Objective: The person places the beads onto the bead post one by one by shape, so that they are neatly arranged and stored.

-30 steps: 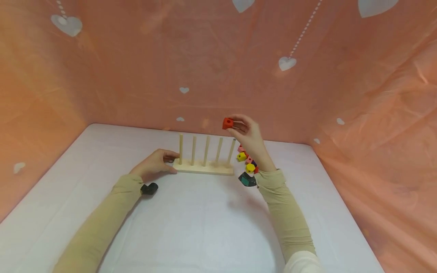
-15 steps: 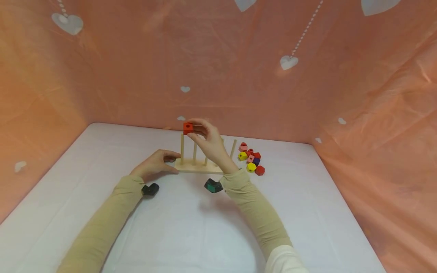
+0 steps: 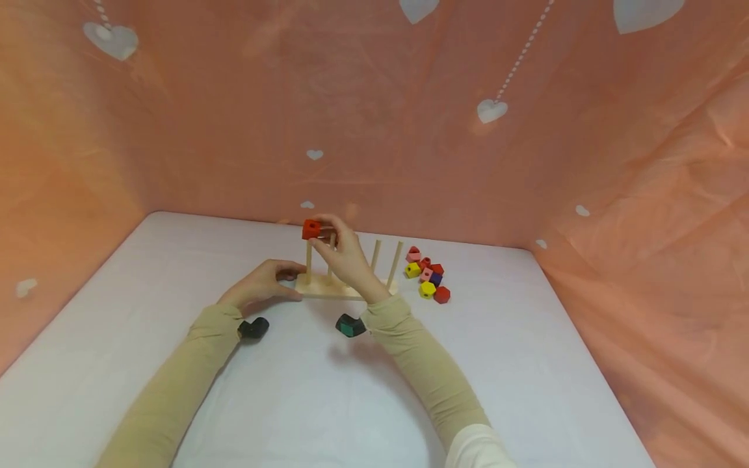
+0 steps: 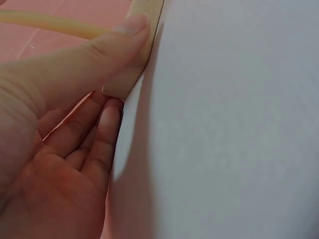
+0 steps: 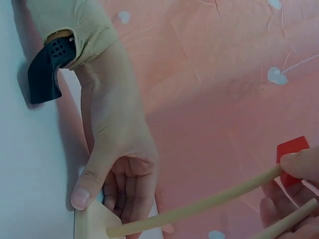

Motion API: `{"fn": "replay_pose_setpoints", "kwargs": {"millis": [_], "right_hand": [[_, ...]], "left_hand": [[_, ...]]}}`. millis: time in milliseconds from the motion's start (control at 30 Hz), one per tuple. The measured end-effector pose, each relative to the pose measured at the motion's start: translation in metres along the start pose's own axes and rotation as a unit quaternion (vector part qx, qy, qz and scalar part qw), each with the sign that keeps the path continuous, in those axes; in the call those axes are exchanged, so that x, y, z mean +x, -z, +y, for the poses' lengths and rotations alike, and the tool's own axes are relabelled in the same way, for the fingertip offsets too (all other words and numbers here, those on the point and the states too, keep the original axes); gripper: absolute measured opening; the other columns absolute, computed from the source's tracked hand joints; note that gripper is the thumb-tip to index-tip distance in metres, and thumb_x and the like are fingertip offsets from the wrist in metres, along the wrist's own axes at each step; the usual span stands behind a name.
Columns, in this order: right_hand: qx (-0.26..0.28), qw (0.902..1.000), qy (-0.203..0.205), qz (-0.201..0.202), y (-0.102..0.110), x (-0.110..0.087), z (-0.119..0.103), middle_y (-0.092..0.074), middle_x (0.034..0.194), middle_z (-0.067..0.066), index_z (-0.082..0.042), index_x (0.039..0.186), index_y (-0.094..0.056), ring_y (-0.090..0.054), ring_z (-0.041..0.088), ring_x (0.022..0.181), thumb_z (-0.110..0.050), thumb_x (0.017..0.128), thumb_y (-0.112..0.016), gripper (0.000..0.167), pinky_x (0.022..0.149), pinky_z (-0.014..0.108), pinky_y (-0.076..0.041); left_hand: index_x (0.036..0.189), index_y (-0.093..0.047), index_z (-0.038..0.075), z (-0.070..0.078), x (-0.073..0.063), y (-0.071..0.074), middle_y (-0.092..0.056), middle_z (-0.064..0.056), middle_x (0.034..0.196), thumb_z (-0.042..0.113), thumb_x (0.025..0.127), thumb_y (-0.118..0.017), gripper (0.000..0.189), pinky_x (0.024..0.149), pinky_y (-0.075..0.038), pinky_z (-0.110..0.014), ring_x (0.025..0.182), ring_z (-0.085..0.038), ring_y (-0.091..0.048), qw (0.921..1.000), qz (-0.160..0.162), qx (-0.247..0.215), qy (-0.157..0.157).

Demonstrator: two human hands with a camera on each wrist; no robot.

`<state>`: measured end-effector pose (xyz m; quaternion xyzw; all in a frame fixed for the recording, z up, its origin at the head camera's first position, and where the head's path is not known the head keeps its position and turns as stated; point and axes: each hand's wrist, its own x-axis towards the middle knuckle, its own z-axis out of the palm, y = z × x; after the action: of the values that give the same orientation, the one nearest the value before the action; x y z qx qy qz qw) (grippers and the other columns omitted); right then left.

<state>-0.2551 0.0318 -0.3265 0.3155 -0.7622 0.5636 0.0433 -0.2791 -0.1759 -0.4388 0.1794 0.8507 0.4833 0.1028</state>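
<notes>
Head view: from above, looking forward and down, farthest off; pegged stand (image 3: 320, 286) mid-frame, table (image 3: 281, 403) across the lower half. Left wrist view: close-up, turned sideways; left hand (image 4: 60, 167) at left, table at right. Right wrist view: near, also sideways; left hand left of centre, red block (image 5: 291, 149) near right edge. Common to all: left hand, stand's end.

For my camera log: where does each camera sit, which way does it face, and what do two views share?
Head: worn on the head, facing forward and down at the peg rack; left hand, right hand and sleeves show.
Left wrist: on that wrist, facing the peg rack's end; part of the left hand shows.
Right wrist: on that wrist, facing toward the left hand; its sleeve and part of the right hand show.
Head and right wrist share the red block.
</notes>
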Motion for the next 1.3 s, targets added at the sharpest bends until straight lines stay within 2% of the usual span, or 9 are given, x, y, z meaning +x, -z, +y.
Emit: {"fn": "replay_pose_setpoints", "kwargs": {"millis": [167, 267, 400, 500, 700, 833, 1033, 1133, 1300], "right_hand": [[0.011, 0.9995, -0.028, -0.004, -0.008, -0.001, 0.019, -0.056, 0.117, 0.026, 0.010, 0.123, -0.045, -0.057, 0.035, 0.107, 0.008, 0.089, -0.060, 0.037, 0.092, 0.035, -0.049], [0.009, 0.9993, -0.033, 0.015, -0.014, -0.002, 0.038, -0.058, 0.115, 0.023, 0.006, 0.123, -0.044, -0.058, 0.031, 0.106, 0.006, 0.088, -0.063, 0.039, 0.093, 0.033, -0.049], [0.015, 0.9984, -0.037, 0.040, -0.021, -0.007, 0.057, -0.059, 0.113, 0.020, 0.004, 0.120, -0.044, -0.060, 0.028, 0.105, 0.005, 0.087, -0.065, 0.039, 0.091, 0.028, -0.049], [0.008, 0.9979, -0.049, 0.040, -0.025, -0.013, 0.067, -0.060, 0.112, 0.019, 0.005, 0.117, -0.048, -0.061, 0.027, 0.103, 0.005, 0.086, -0.066, 0.035, 0.089, 0.027, -0.050], [0.012, 0.9934, -0.108, 0.037, -0.034, -0.024, 0.086, -0.064, 0.104, 0.012, 0.002, 0.111, -0.055, -0.062, 0.021, 0.098, 0.006, 0.086, -0.065, 0.026, 0.083, 0.024, -0.051], [0.028, 0.9898, -0.135, 0.036, -0.040, -0.028, 0.094, -0.064, 0.100, 0.012, 0.002, 0.108, -0.057, -0.061, 0.017, 0.094, 0.011, 0.085, -0.063, 0.026, 0.079, 0.022, -0.052], [-0.001, 0.9922, -0.118, 0.040, -0.044, -0.030, 0.099, -0.064, 0.103, 0.016, 0.005, 0.109, -0.057, -0.062, 0.024, 0.100, 0.016, 0.082, -0.062, 0.029, 0.086, 0.028, -0.051], [-0.009, 0.9929, -0.112, 0.039, -0.043, -0.030, 0.100, -0.064, 0.105, 0.018, 0.006, 0.109, -0.057, -0.061, 0.028, 0.103, 0.017, 0.081, -0.061, 0.031, 0.089, 0.032, -0.050], [-0.033, 0.9940, -0.102, 0.024, -0.037, -0.035, 0.098, -0.064, 0.111, 0.018, 0.006, 0.117, -0.053, -0.060, 0.026, 0.106, 0.015, 0.081, -0.061, 0.038, 0.089, 0.027, -0.049]], "left_hand": [[0.130, -0.055, 0.000, -0.001, 0.000, 0.000, -0.056, -0.016, 0.130, 0.019, 0.073, -0.085, 0.068, 0.104, -0.037, -0.047, 0.118, -0.032, -0.051, 0.9999, 0.002, -0.003, 0.012], [0.131, -0.055, 0.001, -0.002, 0.000, 0.000, -0.055, -0.016, 0.131, 0.019, 0.073, -0.084, 0.067, 0.105, -0.036, -0.048, 0.120, -0.032, -0.050, 0.9999, 0.001, -0.007, 0.015], [0.131, -0.055, 0.002, -0.002, -0.001, 0.001, -0.054, -0.016, 0.133, 0.020, 0.076, -0.083, 0.065, 0.106, -0.034, -0.050, 0.123, -0.034, -0.048, 0.9997, -0.005, -0.017, 0.018], [0.132, -0.054, 0.002, -0.003, -0.002, 0.003, -0.053, -0.016, 0.133, 0.017, 0.077, -0.081, 0.063, 0.107, -0.032, -0.050, 0.124, -0.034, -0.046, 0.9991, -0.013, -0.037, 0.012], [0.130, -0.053, 0.001, -0.003, -0.003, 0.003, -0.054, -0.015, 0.131, 0.011, 0.078, -0.080, 0.059, 0.107, -0.034, -0.048, 0.123, -0.032, -0.047, 0.9977, -0.017, -0.066, -0.005], [0.129, -0.053, 0.000, -0.007, -0.003, 0.003, -0.053, -0.017, 0.131, 0.009, 0.078, -0.080, 0.059, 0.106, -0.035, -0.046, 0.123, -0.033, -0.048, 0.9974, -0.016, -0.071, 0.000], [0.130, -0.051, -0.003, -0.009, -0.002, 0.003, -0.052, -0.021, 0.132, 0.010, 0.079, -0.079, 0.060, 0.105, -0.036, -0.047, 0.123, -0.036, -0.047, 0.9976, -0.015, -0.067, -0.008], [0.129, -0.052, -0.001, -0.009, -0.002, 0.003, -0.053, -0.019, 0.132, 0.010, 0.078, -0.080, 0.059, 0.105, -0.035, -0.048, 0.123, -0.035, -0.048, 0.9975, -0.012, -0.069, 0.000], [0.128, -0.053, 0.000, -0.009, -0.002, 0.002, -0.054, -0.019, 0.131, 0.010, 0.077, -0.081, 0.059, 0.105, -0.036, -0.048, 0.122, -0.035, -0.048, 0.9975, -0.010, -0.070, 0.000]]}}
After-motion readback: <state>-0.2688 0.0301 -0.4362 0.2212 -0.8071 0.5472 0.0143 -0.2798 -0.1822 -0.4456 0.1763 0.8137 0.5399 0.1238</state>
